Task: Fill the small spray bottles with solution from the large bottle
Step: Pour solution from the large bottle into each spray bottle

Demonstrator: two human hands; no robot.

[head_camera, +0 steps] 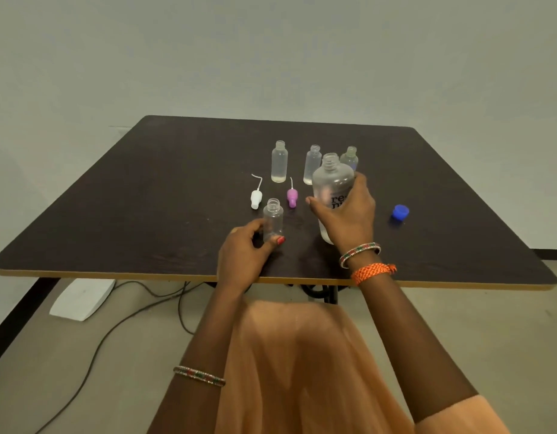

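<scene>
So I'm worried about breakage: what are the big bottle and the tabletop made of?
Large bottle: apparently frosted translucent plastic, with a moulded threaded neck, gripped by the right hand. Tabletop: probably dark matte wood-grain laminate with a lighter edge band.

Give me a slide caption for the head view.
Left hand holds small bottle; right hand grips large bottle.

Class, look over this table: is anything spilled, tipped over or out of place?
Nothing looks spilled. The white spray top and pink spray top lie on their sides on the table, off their bottles, and the blue cap sits apart. All bottles stand upright and uncapped.
</scene>
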